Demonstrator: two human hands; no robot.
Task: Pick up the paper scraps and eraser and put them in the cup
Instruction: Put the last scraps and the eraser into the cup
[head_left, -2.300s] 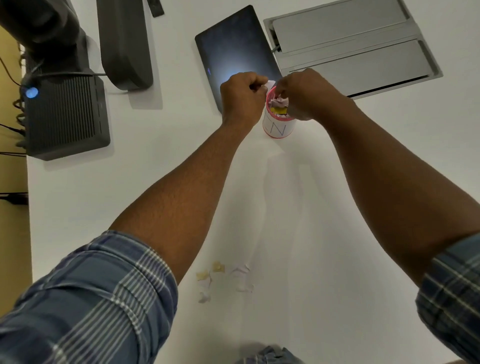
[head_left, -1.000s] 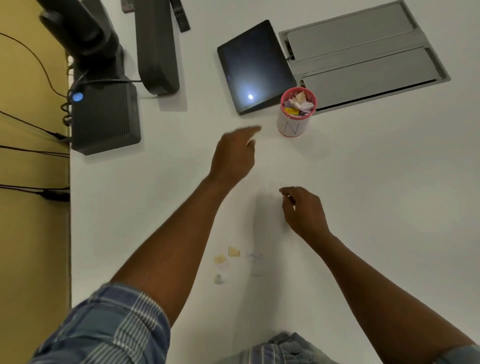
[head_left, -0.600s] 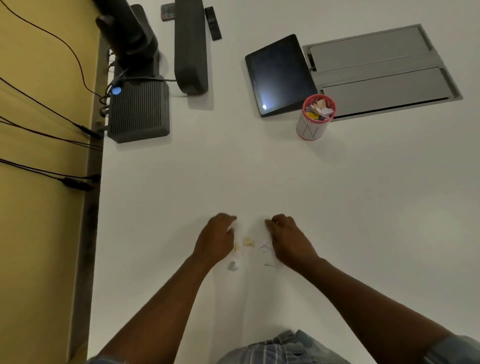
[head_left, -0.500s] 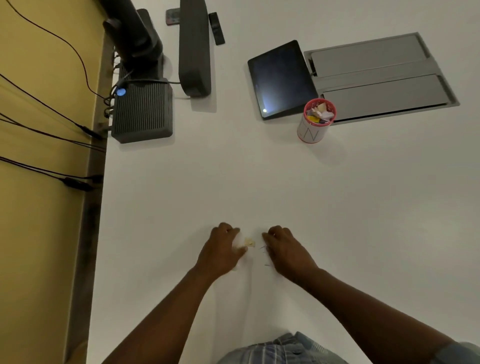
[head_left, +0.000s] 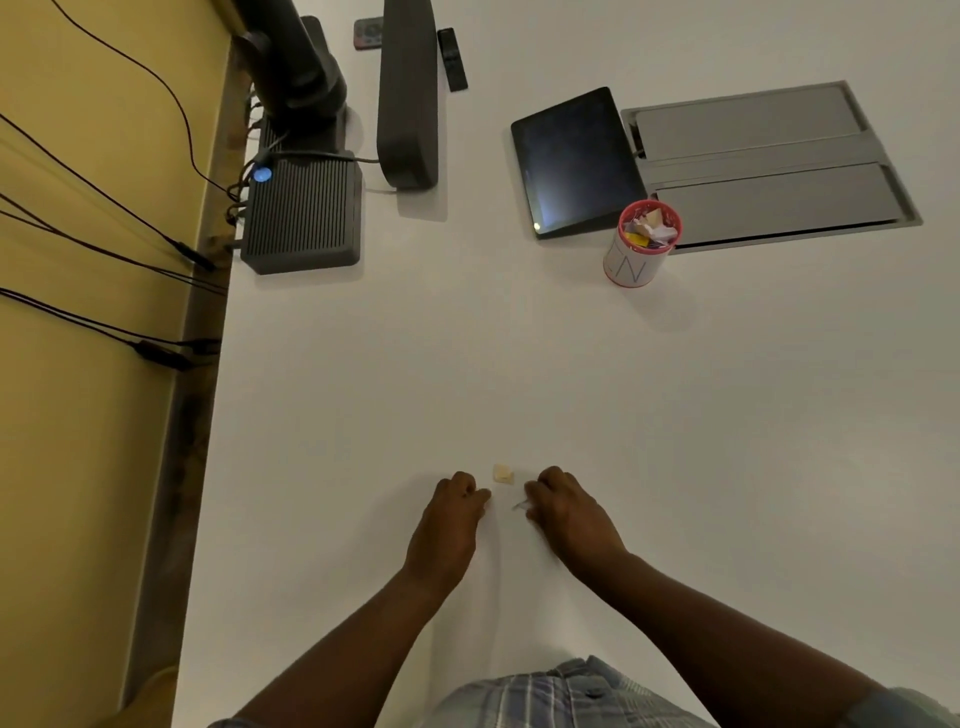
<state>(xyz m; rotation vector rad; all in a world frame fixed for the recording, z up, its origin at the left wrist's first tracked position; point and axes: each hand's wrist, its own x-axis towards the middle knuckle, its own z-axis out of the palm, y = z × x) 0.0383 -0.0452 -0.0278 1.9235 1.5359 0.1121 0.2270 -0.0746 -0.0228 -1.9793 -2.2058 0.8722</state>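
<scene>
A red-rimmed white cup (head_left: 635, 262) stands far up the white table, filled with paper scraps and something yellow. Close to me, one small yellowish paper scrap (head_left: 502, 474) lies on the table between my two hands. My left hand (head_left: 453, 512) is curled into a fist just left of it, closed over scraps I cannot see. My right hand (head_left: 563, 506) is curled just right of it, and a thin white paper scrap (head_left: 519, 504) sticks out from its fingertips.
A dark tablet (head_left: 574, 161) and a grey floor-box lid (head_left: 769, 166) lie behind the cup. A black ribbed box (head_left: 304, 215), a long dark bar (head_left: 408, 93) and a monitor arm (head_left: 296, 57) stand at the far left. The table's left edge (head_left: 208, 415) borders a yellow wall with cables.
Both hands came back from the cup to the scraps near me and closed over them. Most scraps vanished under the fingers, leaving one yellowish scrap lying between the hands.
</scene>
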